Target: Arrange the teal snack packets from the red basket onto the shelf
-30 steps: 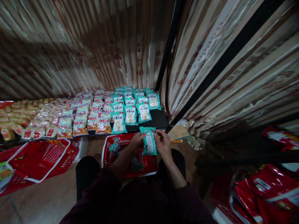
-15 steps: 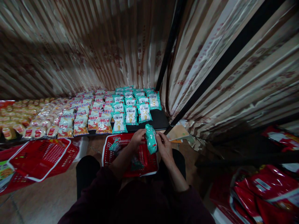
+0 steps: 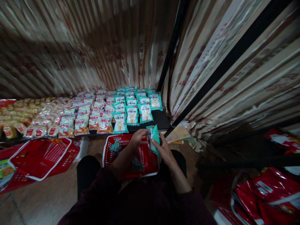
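Note:
A teal-and-white snack bag is held up over the near red basket, its printed white face now turned partly toward me. My right hand grips its right side, with the thumb across the front. At the bag's left edge, my left hand has its fingers curled against the wrapper. Inside the basket lie a few more teal bags, partly hidden by my left forearm. Just beyond, matching teal snack bags stand in rows on a black shelf.
Left along the shelf are orange-and-white snack bags and small wrapped cakes. Another red basket sits on the floor at left. Black poles slant before the striped curtain. Large red packages fill the lower right.
The snack bag has turned in my hands, from its teal side to its printed white front. My right thumb has moved across its face.

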`<action>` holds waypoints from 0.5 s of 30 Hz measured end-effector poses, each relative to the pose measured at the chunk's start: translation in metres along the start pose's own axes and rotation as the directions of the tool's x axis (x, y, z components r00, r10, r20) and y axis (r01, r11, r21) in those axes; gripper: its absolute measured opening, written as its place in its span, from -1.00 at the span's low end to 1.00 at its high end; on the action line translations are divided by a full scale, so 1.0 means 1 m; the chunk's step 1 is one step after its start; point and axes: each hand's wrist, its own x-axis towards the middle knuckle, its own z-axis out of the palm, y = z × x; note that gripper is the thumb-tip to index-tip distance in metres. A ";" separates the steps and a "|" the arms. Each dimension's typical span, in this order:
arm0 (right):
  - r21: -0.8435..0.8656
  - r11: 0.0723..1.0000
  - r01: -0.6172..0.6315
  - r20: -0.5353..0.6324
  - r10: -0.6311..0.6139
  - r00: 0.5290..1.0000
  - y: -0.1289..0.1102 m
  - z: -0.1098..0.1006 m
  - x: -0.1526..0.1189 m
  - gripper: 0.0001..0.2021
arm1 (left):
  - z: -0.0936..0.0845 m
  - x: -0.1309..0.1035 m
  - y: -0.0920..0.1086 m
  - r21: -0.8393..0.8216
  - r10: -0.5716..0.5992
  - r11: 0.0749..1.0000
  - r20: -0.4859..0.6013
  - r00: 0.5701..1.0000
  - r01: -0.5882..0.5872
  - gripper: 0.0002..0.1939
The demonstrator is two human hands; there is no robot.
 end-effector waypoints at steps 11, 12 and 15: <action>0.410 0.877 -0.250 0.009 0.270 0.963 -0.008 0.003 -0.003 -0.29 | -0.002 0.002 -0.005 0.037 0.022 0.999 -0.011 1.000 -0.021 -0.72; 0.430 0.866 -0.254 0.010 0.277 0.961 -0.008 0.002 -0.003 -0.30 | -0.002 0.004 -0.006 0.064 0.023 0.998 -0.019 1.000 -0.022 -0.72; 0.473 0.842 -0.261 0.011 0.291 0.957 -0.006 -0.002 0.000 -0.34 | 0.000 0.007 -0.010 0.088 0.055 0.995 -0.011 0.998 -0.053 -0.68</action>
